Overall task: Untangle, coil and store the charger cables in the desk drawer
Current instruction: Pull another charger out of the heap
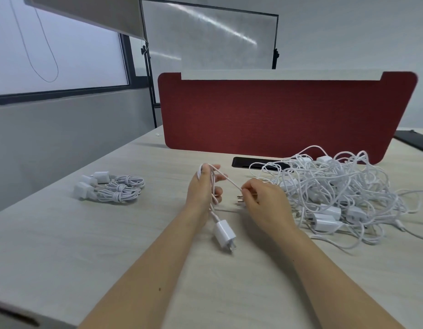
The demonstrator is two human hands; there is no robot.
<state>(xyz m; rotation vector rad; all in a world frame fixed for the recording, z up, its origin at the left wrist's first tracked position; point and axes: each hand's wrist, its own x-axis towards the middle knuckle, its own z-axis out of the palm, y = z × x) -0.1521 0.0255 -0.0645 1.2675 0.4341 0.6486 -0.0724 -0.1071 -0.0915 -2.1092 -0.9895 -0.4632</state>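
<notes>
Pale desk [63,245], red divider [277,115] at the back. In front of it, left hand [202,188] grips a looped charger cable [229,182] in curled fingers, right hand [262,200] pinches its end. Tangled pile [336,186] near the divider's right end, coiled chargers [110,188] off its left.

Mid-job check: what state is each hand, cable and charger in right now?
Left hand: holds loops of the thin white charger cable.
Right hand: pinches that cable, drawn straight between the hands.
White square plug adapter: on the cable's lower end, prongs exposed.
Three white coiled chargers: tied bundles on the pale wood desk.
White cable pile: tangled, uncoiled.
</notes>
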